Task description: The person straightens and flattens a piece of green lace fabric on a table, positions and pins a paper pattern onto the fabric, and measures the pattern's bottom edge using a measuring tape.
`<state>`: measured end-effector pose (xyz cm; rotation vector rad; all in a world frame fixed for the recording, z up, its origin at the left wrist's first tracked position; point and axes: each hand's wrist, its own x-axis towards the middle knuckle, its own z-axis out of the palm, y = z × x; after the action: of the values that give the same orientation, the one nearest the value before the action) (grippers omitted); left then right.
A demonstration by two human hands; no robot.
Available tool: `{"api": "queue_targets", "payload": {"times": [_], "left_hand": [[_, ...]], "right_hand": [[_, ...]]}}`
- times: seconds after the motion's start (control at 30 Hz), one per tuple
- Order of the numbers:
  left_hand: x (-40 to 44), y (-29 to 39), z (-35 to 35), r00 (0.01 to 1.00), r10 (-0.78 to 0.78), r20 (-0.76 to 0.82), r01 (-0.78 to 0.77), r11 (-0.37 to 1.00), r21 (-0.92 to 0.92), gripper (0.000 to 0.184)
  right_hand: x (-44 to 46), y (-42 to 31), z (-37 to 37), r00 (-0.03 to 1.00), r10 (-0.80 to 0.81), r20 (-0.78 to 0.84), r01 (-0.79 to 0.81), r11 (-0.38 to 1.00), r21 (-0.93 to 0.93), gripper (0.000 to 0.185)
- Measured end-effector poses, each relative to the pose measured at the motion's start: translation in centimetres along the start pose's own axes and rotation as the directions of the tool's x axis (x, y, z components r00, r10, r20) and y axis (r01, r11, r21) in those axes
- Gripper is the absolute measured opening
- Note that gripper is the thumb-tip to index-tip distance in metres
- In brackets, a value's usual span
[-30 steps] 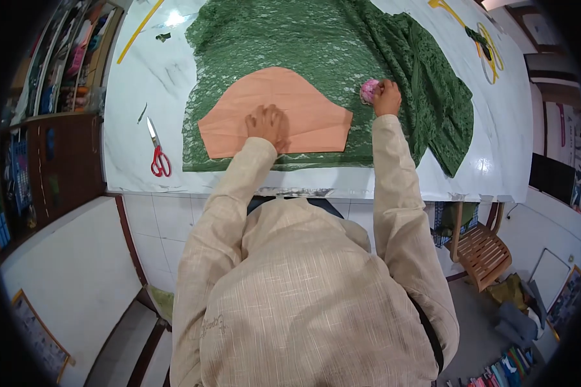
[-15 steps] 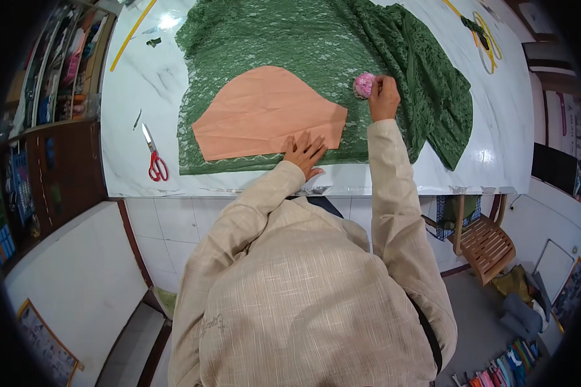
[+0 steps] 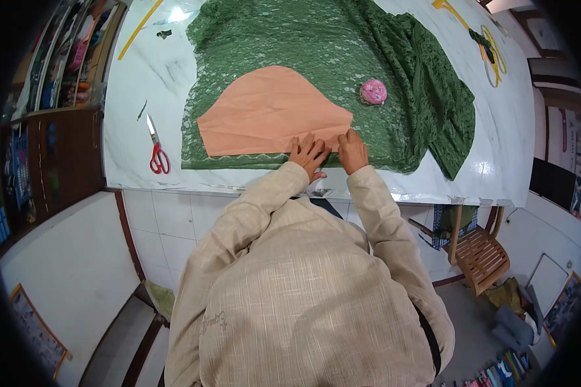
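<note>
An orange sleeve-shaped pattern piece (image 3: 271,109) lies flat on green lace fabric (image 3: 290,39). Spread across its lower edge is my left hand (image 3: 308,155), fingers apart and pressing down. My right hand (image 3: 353,152) is at the piece's lower right corner, its fingers pinched together; whatever is between them is too small to make out. A round pink pincushion (image 3: 373,92) rests on the lace up and to the right of the pattern piece.
Red-handled scissors (image 3: 158,151) lie on the white marbled table (image 3: 148,84) at left. A yellow strip (image 3: 139,29) is at the far left, a yellow measuring tape (image 3: 494,58) at the far right. Lace bunches in folds on the right. A wooden chair (image 3: 478,251) stands beyond the front edge.
My right hand has left the pincushion and come down and left to the pattern piece's lower right corner. My left hand stays spread on the lower edge. The view has shifted slightly.
</note>
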<state>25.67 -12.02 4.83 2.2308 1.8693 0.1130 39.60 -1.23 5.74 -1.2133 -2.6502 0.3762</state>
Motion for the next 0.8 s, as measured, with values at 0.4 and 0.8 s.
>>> {"api": "queue_targets", "payload": {"times": [0.4,0.8], "left_hand": [[0.1,-0.2,-0.3,0.999,-0.047,-0.008,0.046,0.996,-0.083,0.079],[0.1,-0.7,-1.3,0.997,-0.015,-0.077,0.009,0.997,-0.081,0.079]], "right_hand": [[-0.2,0.2,1.9,1.0,-0.009,-0.015,0.013,0.969,0.249,0.012],[-0.1,-0.1,2.7,0.999,0.018,-0.045,-0.004,0.957,0.291,0.013]]}}
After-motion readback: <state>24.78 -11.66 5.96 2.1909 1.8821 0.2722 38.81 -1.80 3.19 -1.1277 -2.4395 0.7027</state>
